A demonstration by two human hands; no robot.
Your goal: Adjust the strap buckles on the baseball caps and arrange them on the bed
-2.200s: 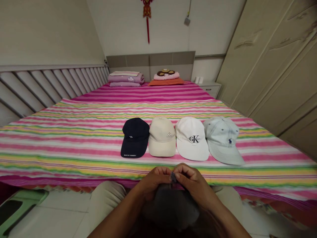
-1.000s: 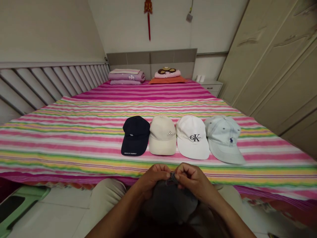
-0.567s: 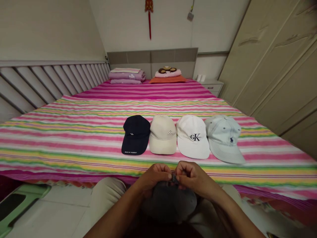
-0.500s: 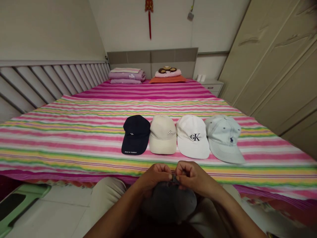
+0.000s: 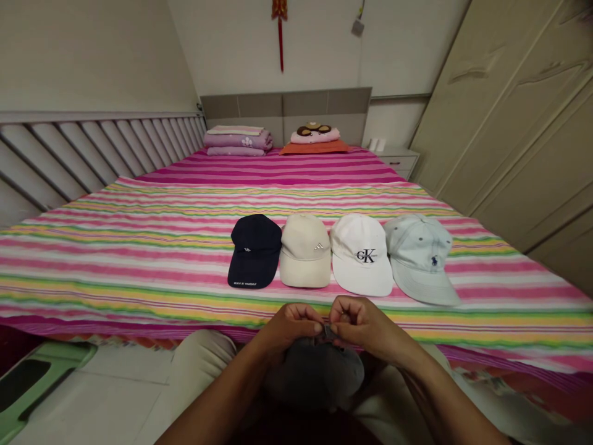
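A dark grey cap point(image 5: 319, 374) is over my lap, its back strap toward the bed. My left hand point(image 5: 296, 324) pinches the strap between thumb and fingers from the left. From the right, my right hand point(image 5: 354, 318) pinches the same strap close by. Details of the strap's fastening are too small and dark to make out. Just beyond my hands, in a row on the bed, lie a navy cap point(image 5: 254, 247), a beige cap point(image 5: 305, 250), a white cap point(image 5: 361, 253) with black letters and a pale blue cap point(image 5: 420, 256), brims toward me.
The caps lie on a striped bedspread point(image 5: 115, 259). Folded purple bedding point(image 5: 238, 142) and an orange pillow point(image 5: 315, 148) are at the headboard point(image 5: 259, 108). A white nightstand point(image 5: 401, 162) stands back right. A green stool point(image 5: 50, 377) is on the floor at left.
My right hand has risen slightly, and the grey cap has shifted a little to the left. Both hands keep their pinch on its strap. The row of caps stays in place.
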